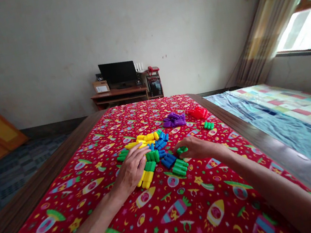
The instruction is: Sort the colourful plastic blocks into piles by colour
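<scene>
Well, the wall (56, 49): pale, plain, filling the back of the room.
Surface (150, 222): long, under a red cloth printed with rockets and stars.
Bed (253, 127): off to the right, blue cover beside checked cloth.
Monitor (118, 73): black, standing past the surface's far end.
Left hand (134, 164): palm down over yellow and green blocks; I can't tell whether it grips any.
Right hand (193, 146): well apart from the left, fingertips closed on a green block (182, 150).
Loose heap: yellow blocks (147, 137), blue blocks (167, 160) and green blocks (180, 167), between and around the hands.
Purple blocks (174, 120): piled farther back.
Red blocks (198, 113): bunched just right of the purple.
Lone green piece (209, 125): near the red, on the cloth.
</scene>
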`<action>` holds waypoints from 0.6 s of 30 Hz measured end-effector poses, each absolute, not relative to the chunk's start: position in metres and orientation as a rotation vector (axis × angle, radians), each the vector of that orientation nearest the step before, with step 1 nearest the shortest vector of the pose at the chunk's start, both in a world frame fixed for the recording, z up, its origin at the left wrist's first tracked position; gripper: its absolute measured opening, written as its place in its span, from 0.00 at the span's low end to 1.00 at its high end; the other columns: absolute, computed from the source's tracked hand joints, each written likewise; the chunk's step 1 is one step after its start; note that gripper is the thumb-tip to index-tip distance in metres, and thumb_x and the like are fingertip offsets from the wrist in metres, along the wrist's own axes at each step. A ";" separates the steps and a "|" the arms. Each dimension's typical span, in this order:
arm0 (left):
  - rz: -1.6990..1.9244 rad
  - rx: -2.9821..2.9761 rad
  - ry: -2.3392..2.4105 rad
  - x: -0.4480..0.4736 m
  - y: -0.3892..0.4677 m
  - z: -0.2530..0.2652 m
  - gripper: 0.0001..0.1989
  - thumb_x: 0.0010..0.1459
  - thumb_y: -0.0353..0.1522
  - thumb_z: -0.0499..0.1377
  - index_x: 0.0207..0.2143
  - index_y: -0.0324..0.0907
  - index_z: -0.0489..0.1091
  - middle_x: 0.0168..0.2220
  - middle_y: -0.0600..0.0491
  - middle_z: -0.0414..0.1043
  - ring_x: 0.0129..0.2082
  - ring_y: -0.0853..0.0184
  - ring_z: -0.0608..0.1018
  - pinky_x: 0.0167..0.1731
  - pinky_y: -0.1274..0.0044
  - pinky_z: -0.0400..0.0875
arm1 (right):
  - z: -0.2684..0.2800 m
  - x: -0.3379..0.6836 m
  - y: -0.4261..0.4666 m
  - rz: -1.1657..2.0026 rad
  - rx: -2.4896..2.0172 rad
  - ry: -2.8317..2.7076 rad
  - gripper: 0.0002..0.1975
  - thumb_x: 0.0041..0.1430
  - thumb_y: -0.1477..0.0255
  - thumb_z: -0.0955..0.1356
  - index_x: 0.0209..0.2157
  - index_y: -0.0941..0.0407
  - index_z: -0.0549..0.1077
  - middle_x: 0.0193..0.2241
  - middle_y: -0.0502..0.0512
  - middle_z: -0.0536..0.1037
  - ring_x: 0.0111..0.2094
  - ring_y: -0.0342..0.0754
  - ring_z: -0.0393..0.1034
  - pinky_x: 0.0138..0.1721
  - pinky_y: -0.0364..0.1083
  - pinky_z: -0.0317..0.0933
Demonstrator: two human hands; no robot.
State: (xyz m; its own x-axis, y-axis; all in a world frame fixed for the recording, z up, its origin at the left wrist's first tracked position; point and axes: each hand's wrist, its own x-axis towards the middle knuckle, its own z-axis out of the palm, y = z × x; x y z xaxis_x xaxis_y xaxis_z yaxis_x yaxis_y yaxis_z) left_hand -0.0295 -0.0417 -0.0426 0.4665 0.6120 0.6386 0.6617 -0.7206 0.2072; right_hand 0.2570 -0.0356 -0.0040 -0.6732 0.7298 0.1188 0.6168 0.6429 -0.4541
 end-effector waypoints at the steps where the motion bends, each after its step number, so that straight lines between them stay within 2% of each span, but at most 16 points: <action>1: -1.099 -2.630 -1.149 -0.029 -0.042 -0.042 0.17 0.66 0.31 0.45 0.46 0.41 0.72 0.48 0.49 0.75 0.56 0.61 0.69 0.58 0.64 0.65 | -0.003 0.262 -0.031 0.529 -1.156 -2.539 0.12 0.52 0.77 0.69 0.40 0.56 0.79 0.30 0.51 0.80 0.31 0.44 0.72 0.34 0.41 0.61; 4: -1.093 -2.631 -1.160 -0.029 -0.042 -0.042 0.17 0.65 0.31 0.44 0.46 0.41 0.72 0.48 0.49 0.75 0.56 0.60 0.69 0.57 0.64 0.66 | -0.003 0.285 -0.013 0.336 -1.415 -2.250 0.11 0.49 0.78 0.69 0.35 0.58 0.80 0.27 0.52 0.80 0.29 0.45 0.72 0.32 0.41 0.61; 7: -1.105 -2.622 -1.159 -0.028 -0.042 -0.042 0.18 0.65 0.31 0.44 0.46 0.41 0.72 0.47 0.50 0.75 0.58 0.61 0.68 0.58 0.65 0.66 | -0.007 0.322 0.004 0.178 -1.591 -1.837 0.11 0.50 0.75 0.67 0.35 0.59 0.80 0.27 0.54 0.80 0.29 0.47 0.73 0.34 0.43 0.63; 11: -1.117 -2.619 -1.156 -0.028 -0.042 -0.044 0.18 0.65 0.30 0.44 0.47 0.41 0.72 0.48 0.50 0.75 0.59 0.61 0.67 0.58 0.65 0.65 | -0.018 0.369 0.014 0.021 -1.705 -1.408 0.16 0.51 0.72 0.65 0.37 0.61 0.80 0.33 0.59 0.82 0.35 0.51 0.75 0.41 0.47 0.64; 15: -1.105 -2.622 -1.169 -0.028 -0.042 -0.044 0.19 0.66 0.30 0.44 0.48 0.41 0.72 0.48 0.50 0.75 0.59 0.60 0.66 0.58 0.63 0.66 | -0.033 0.391 0.015 0.019 -1.764 -1.353 0.18 0.52 0.72 0.62 0.39 0.61 0.80 0.37 0.62 0.82 0.40 0.54 0.75 0.45 0.49 0.64; 18: -1.094 -2.632 -1.180 -0.029 -0.042 -0.043 0.19 0.66 0.31 0.43 0.49 0.42 0.72 0.50 0.50 0.74 0.59 0.60 0.66 0.58 0.62 0.65 | -0.035 0.389 0.013 -0.001 -1.808 -1.421 0.20 0.53 0.73 0.61 0.42 0.61 0.79 0.36 0.62 0.82 0.40 0.55 0.75 0.44 0.49 0.64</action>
